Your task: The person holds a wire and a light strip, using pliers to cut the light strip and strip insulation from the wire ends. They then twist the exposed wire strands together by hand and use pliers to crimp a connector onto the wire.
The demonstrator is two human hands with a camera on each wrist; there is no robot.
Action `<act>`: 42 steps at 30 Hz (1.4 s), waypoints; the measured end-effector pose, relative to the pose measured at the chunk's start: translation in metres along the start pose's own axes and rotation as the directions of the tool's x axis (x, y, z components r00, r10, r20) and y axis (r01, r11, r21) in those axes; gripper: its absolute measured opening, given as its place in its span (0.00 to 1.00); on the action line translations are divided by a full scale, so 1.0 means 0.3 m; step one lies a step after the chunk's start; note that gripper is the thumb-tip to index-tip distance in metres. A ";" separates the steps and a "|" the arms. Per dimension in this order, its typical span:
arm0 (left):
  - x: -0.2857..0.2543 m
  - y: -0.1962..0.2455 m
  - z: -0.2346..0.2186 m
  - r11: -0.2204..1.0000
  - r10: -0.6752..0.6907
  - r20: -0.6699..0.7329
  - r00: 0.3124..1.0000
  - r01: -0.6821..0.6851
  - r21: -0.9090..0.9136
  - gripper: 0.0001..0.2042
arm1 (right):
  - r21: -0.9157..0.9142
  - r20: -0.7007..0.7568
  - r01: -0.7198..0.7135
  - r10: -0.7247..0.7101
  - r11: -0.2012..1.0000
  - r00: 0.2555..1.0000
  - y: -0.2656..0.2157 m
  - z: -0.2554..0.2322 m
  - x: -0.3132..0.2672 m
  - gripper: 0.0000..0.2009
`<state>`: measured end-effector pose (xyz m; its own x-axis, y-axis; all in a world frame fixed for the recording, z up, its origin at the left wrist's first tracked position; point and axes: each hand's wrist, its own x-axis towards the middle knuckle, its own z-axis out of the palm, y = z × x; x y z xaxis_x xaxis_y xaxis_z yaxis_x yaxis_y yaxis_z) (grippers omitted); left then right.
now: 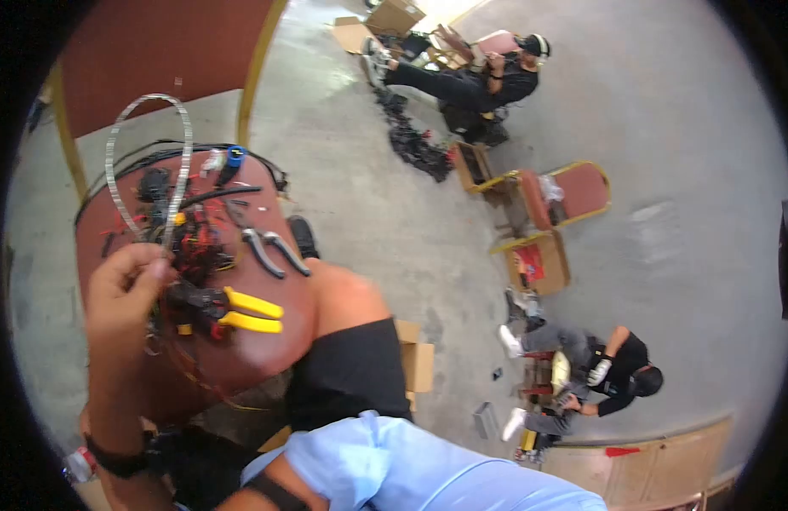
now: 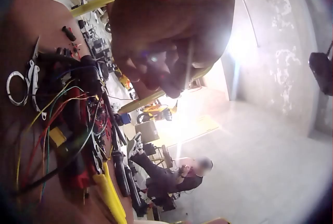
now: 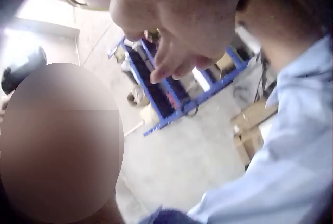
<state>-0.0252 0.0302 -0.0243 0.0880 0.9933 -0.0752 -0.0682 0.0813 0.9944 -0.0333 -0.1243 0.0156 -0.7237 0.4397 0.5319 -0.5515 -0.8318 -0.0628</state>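
Observation:
My left hand (image 1: pixel 126 285) pinches the end of a whitish banded strip (image 1: pixel 186 140) between thumb and fingers; the strip bends into a tall loop. In the left wrist view this hand (image 2: pixel 171 31) has curled fingers and a red string round the wrist. Below it, a tangle of wires (image 1: pixel 202 247) covers the maroon chair seat (image 1: pixel 262 353). Wire strippers with yellow handles (image 1: pixel 253 311) lie close by the hand, and grey-handled pliers (image 1: pixel 275 254) farther right. My right hand (image 3: pixel 182 15) shows only in its wrist view, fingers loosely bent, nothing visible in them.
A blue-topped tool (image 1: pixel 234 156) lies at the seat's far side. A maroon chair back (image 1: pixel 155 51) stands beyond. Cardboard boxes (image 1: pixel 418 358) are on the floor by my leg. Two people (image 1: pixel 462 89) sit farther off, near another chair (image 1: pixel 581 192). A blue rack (image 3: pixel 171 91) stands behind my right hand.

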 end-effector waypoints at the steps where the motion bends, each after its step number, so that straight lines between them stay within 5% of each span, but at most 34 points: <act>1: 0.007 -0.017 -0.010 0.994 0.067 -0.021 0.998 -0.065 0.089 0.07 | -0.093 -0.119 -0.014 0.003 0.996 0.993 -0.029 -0.030 -0.009 0.16; 2: -0.007 0.045 -0.001 0.988 0.028 -0.013 1.000 -0.026 0.152 0.08 | -0.200 -0.321 -0.081 0.013 0.977 0.947 -0.088 -0.027 -0.034 0.16; 3: -0.022 0.113 0.033 0.975 -0.022 -0.020 1.000 0.026 0.220 0.09 | -0.410 -0.602 -0.234 -0.069 0.882 0.796 -0.258 0.065 -0.089 0.15; 4: -0.021 0.101 0.033 0.994 -0.009 -0.012 1.000 0.010 0.111 0.11 | -0.121 -0.686 -0.176 0.046 0.977 0.726 -0.332 0.083 -0.124 0.18; 5: -0.018 0.118 0.028 0.971 -0.066 -0.038 0.997 0.073 0.227 0.12 | -0.040 -0.572 -0.103 0.062 0.994 0.818 -0.412 0.061 -0.172 0.19; 7: 0.015 0.039 0.017 0.995 -0.013 -0.017 1.000 0.014 0.095 0.11 | -0.403 -0.817 -0.349 -0.160 0.846 0.554 -0.506 0.151 -0.182 0.18; 8: 0.022 0.032 0.010 0.995 0.034 -0.018 0.999 -0.033 0.096 0.11 | -0.370 -0.782 -0.294 -0.125 0.881 0.611 -0.554 0.137 -0.217 0.18; 11: 0.039 0.019 0.011 0.999 0.009 -0.058 0.998 -0.007 0.034 0.11 | -0.418 -0.804 -0.277 -0.210 0.865 0.557 -0.648 0.183 -0.220 0.17; 17: 0.033 0.037 -0.008 0.997 0.019 -0.078 0.997 -0.013 0.076 0.10 | -0.541 -0.670 -0.182 -0.290 0.821 0.684 -0.764 0.203 -0.196 0.17; 25: 0.030 0.075 0.012 0.992 -0.060 -0.110 0.992 0.072 0.108 0.10 | -0.681 -0.663 -0.189 -0.485 0.708 0.571 -0.960 0.156 -0.184 0.15; 28: 0.028 0.073 0.010 0.992 -0.092 -0.076 0.993 0.098 0.077 0.10 | -0.861 -0.380 -0.486 -0.823 0.148 0.422 -1.136 0.041 -0.229 0.16; 30: 0.027 0.075 0.009 0.983 -0.088 -0.067 0.994 0.097 0.157 0.10 | -0.684 -0.189 -0.717 -0.918 -0.133 0.350 -1.279 -0.017 -0.314 0.17; 35: 0.035 0.082 0.009 0.972 -0.054 -0.023 0.998 0.058 0.227 0.09 | -0.497 0.053 -0.820 -0.953 -0.284 0.298 -1.419 0.012 -0.383 0.18; 39: 0.029 0.076 0.016 0.985 -0.030 -0.006 1.000 0.030 0.172 0.09 | -0.335 0.080 -0.880 -0.941 -0.337 0.329 -1.482 -0.032 -0.457 0.21; 42: 0.018 0.086 0.018 0.989 -0.089 0.025 0.996 0.085 0.125 0.09 | -0.366 -0.052 -0.906 -0.968 -0.211 0.246 -1.475 -0.035 -0.462 0.24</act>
<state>-0.0212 0.0372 0.0013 0.1185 0.9797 -0.1615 0.0642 0.1548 0.9859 0.3066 0.1866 -0.0393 0.3340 0.9309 0.1483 0.6205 -0.0987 -0.7780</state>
